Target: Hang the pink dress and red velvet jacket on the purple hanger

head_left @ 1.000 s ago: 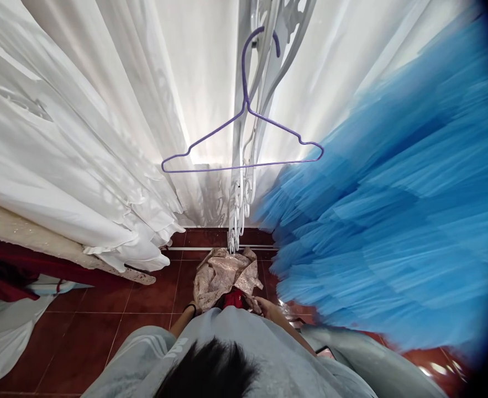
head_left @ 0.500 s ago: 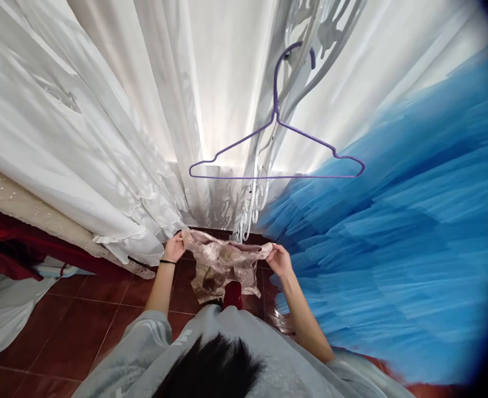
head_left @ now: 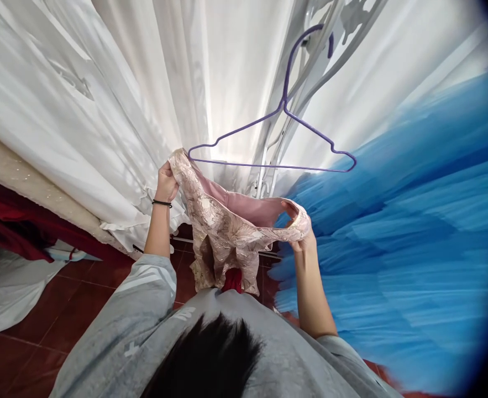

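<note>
A pink and gold brocade dress [head_left: 227, 226] with a plain pink lining hangs stretched between my hands; how long it is below I cannot tell. My left hand [head_left: 168, 181], with a dark band at the wrist, pinches one shoulder, raised to the left end of a purple hanger [head_left: 244, 165]. That shoulder overlaps or touches the hanger's tip. The other shoulder is gripped by my right hand [head_left: 304, 235], lower and below the hanger's right end, its fingers partly hidden by the fabric. The hanger hooks onto a white ornate metal stand [head_left: 310, 83].
White drapes [head_left: 235, 72] fall behind the stand. Blue tulle [head_left: 401, 237] fills the right side. At the left lie a cream sparkly fabric [head_left: 40, 188], dark red cloth [head_left: 15, 226] and pale cloth [head_left: 7, 293]. Reddish floor tiles [head_left: 61, 309] show below.
Both hands have lifted the dress from low by the floor up to the hanger. The left hand rose higher, bringing its shoulder to the hanger's left end; the right moved up and outward.
</note>
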Demonstrator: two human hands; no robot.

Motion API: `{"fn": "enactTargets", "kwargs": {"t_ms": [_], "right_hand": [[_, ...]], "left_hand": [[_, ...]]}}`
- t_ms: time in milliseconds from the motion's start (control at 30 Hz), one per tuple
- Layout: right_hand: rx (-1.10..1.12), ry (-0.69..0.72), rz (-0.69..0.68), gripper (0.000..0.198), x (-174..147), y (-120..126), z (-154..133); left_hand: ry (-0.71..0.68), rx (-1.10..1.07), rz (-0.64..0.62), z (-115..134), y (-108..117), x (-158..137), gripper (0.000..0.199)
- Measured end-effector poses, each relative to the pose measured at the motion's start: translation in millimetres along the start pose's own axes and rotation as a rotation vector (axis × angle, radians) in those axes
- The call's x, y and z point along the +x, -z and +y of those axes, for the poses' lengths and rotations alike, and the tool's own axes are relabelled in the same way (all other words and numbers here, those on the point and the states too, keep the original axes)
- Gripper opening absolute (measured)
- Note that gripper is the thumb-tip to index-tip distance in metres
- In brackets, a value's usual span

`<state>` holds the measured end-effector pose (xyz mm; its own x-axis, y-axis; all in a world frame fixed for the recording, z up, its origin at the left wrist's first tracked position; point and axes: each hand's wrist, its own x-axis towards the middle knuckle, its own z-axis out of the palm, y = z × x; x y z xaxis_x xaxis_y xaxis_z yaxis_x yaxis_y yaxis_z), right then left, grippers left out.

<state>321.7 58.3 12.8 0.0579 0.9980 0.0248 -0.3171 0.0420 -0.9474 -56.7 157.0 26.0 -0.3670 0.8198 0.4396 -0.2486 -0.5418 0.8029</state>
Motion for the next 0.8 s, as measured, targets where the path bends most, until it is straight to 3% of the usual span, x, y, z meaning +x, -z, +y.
{"fn": "enactTargets", "kwargs": {"t_ms": [333,433,567,667,800], "right_hand": [[0.035,0.114,0.086,0.025,-7,-9,-33],[0.054,0.207,0.126,0.023,-5,-3,-34],[0.028,0.313,0.197,0.013,-2,12,-26],[-0.081,0.356,0.258,0.011,-1,33,-14],[-0.209,0.433,0.376,0.01,-2,71,-4]], "left_hand": [[-0.069,0.031,-0.168,34,-49,34,0.045],[-0.123,0.15,-0.213,32,-69,30,0.031],[-0.113,0.316,-0.285,23,-94,9,0.027],[-0.093,0.377,-0.21,21,-98,-7,0.026],[-0.172,0.475,-0.04,29,-84,-7,0.028]]}}
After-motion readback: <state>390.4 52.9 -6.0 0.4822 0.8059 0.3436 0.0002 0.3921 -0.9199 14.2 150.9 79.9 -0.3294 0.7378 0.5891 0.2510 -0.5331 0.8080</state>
